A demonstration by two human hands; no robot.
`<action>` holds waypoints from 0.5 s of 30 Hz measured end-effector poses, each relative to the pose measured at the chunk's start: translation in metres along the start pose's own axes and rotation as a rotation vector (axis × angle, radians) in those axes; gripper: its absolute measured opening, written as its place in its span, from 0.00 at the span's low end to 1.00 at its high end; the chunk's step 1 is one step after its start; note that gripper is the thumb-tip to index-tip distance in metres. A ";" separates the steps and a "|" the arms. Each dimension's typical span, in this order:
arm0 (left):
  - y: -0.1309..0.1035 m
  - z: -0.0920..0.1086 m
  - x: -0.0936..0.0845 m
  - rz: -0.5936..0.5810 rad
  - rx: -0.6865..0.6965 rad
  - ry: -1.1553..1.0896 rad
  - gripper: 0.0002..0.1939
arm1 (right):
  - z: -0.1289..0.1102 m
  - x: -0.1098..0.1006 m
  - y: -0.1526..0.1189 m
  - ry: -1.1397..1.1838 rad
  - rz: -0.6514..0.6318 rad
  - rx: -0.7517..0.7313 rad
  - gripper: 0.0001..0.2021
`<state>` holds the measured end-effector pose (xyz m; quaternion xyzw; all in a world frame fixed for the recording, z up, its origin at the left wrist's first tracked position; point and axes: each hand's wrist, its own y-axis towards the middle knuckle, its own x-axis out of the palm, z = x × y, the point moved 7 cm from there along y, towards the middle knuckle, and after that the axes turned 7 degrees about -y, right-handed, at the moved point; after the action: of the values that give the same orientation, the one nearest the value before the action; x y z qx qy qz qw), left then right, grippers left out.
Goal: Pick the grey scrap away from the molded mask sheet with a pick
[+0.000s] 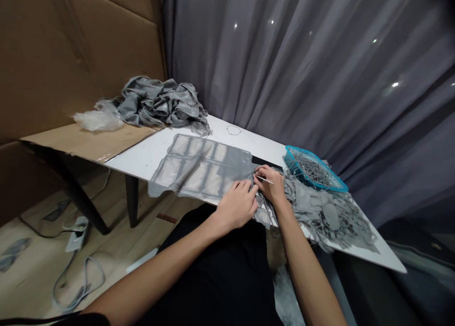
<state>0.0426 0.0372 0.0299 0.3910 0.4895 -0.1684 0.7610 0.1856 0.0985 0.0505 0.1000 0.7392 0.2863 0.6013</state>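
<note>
**Pocketed sheet: right end in work, not finished by the look of it**

Grey pocketed sheet [199,165] is laid flat mid-table, its near-left corner hung past the near edge of the white table [137,158]. Its right end is covered by the left hand [238,203], fingers bent and close together; whether fabric is gripped can't be told. A thin white stick [265,179] is pinched in the right hand [270,186], fingers narrow.

Progress: no completed join visible; detail hidden under the fingers. Grey fabric pile [159,101] is heaped toward the far-left corner; done or waiting, can't be told.

Room: right side is crowded by a grey strap heap [337,217] and a blue basket [305,149] at the far edge. White surface is shown left of the sheet and behind it, around a cord loop [233,130].
</note>
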 end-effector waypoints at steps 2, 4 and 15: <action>0.000 0.000 0.000 0.000 0.001 -0.001 0.17 | 0.001 0.001 0.000 0.009 -0.013 0.007 0.05; 0.000 0.000 0.000 0.002 0.001 -0.001 0.17 | 0.001 0.003 0.000 0.014 -0.026 0.006 0.04; 0.000 0.000 0.000 0.003 0.005 0.000 0.17 | 0.003 0.007 -0.001 0.061 -0.012 -0.011 0.07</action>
<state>0.0427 0.0370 0.0298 0.3937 0.4883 -0.1686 0.7603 0.1871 0.1025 0.0438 0.0835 0.7564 0.2896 0.5806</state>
